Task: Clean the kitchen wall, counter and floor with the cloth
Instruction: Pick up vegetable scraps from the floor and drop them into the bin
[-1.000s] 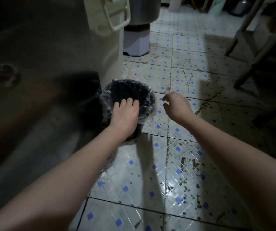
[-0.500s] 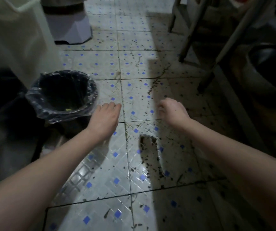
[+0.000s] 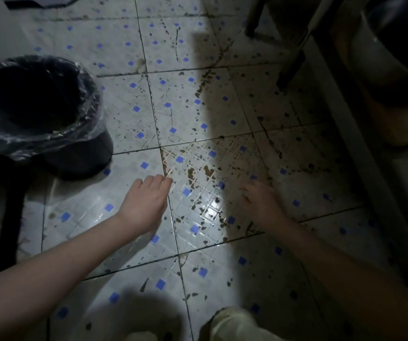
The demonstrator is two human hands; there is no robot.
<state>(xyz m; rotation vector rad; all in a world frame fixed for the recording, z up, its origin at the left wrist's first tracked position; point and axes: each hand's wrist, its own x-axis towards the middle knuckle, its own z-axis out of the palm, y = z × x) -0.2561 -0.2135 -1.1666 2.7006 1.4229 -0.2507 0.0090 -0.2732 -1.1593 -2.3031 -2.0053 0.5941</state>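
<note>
Floor tiles (image 3: 129,99), pale with small blue diamonds, fill most of the frame and carry dark specks and streaks. Brown stains (image 3: 207,169) gather on the tile at the centre, just above and between the two hands, and a wet gleam shows below them.

The left hand (image 3: 146,203) reaches out low over the floor at centre left, palm down, fingers relaxed and close together, holding nothing. Its fingertips lie at the grout line beside the stained tile. The right hand (image 3: 262,205) hangs at centre right in shadow, blurred, with fingers loosely spread and nothing in its grasp. Whether either hand touches the tiles, I cannot tell.

A dark waste bin (image 3: 84,153) with a clear plastic liner (image 3: 50,141) folded over its rim stands at the left edge, well apart from both hands. Dark furniture legs (image 3: 294,62) stand at the upper right. A light trouser knee (image 3: 235,323) shows at the bottom edge.
</note>
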